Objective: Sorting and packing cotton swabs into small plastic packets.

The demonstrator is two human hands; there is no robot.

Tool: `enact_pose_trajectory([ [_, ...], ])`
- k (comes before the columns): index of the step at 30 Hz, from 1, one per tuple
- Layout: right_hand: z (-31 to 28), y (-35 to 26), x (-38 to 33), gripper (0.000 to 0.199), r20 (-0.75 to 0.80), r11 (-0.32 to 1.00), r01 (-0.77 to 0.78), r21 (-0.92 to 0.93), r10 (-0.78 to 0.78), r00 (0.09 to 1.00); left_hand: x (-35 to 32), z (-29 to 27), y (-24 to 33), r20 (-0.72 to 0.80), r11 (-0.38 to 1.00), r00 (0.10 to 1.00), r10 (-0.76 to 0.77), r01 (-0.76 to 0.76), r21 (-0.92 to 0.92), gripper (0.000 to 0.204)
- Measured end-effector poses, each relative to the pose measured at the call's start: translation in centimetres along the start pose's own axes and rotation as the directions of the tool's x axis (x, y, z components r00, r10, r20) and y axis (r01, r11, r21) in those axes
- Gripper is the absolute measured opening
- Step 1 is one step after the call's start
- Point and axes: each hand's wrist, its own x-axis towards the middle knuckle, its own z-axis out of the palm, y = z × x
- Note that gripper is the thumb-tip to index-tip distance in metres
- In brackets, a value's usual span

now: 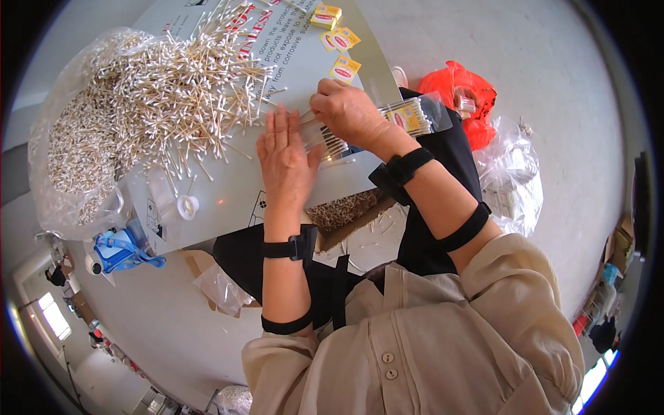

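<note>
My left hand [282,162] lies palm down over the table with its fingers stretched out. To its right, my right hand [351,116] is closed, its fingertips pinching thin cotton swab sticks beside the left fingers; how many is hidden. A row of cotton swabs [335,146] lies side by side between and below the hands. Under the right wrist, a clear bag packed with swabs and a yellow label [404,118] reaches past the table's right edge. A large heap of loose cotton swabs [187,86] spills from a clear plastic bag [41,149] on the left.
Small yellow label cards [344,70] lie at the table's [235,200] far right. A clear plastic container [162,194] with a round lid [187,207] sits near the left. A blue strapped bottle [117,250], an open box of swabs [346,211] and a red bag [449,86] surround the table.
</note>
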Motion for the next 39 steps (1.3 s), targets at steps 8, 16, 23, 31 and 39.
enact_pose_trajectory([
  [8, -0.7, 0.8, -1.0, 0.005, -0.202, 0.973, -0.133, 0.189, 0.171, 0.965, -0.7, 1.7, 1.0, 0.045, 0.995, 0.997, -0.058, 0.054, 0.089, 0.072],
  [16, 0.1, -1.8, -2.2, 0.029, -0.179, 0.672, -0.159, 0.724, 0.405, 0.897, -0.8, 3.0, 0.5, -0.233, 0.858, 0.945, -0.231, 0.084, -0.507, 0.062],
  [23, 1.4, -2.1, -1.4, 0.035, -0.18, 0.636, -0.127, 0.761, 0.396, 0.9, 1.4, 3.7, 0.7, -0.237, 0.421, 0.839, -0.489, -0.011, -0.907, 0.057],
  [31, 1.0, -2.6, -3.4, 0.036, -0.028, 0.575, -0.26, 0.776, 0.443, 0.896, 0.8, 3.5, 0.4, -0.17, 0.319, 0.874, -0.454, -0.019, -0.948, 0.056],
  [39, 2.8, -4.4, -4.4, 0.038, -0.209, 0.599, -0.111, 0.793, 0.439, 0.874, 1.1, 3.8, 0.7, -0.213, 0.359, 0.871, -0.442, -0.045, -0.932, 0.059],
])
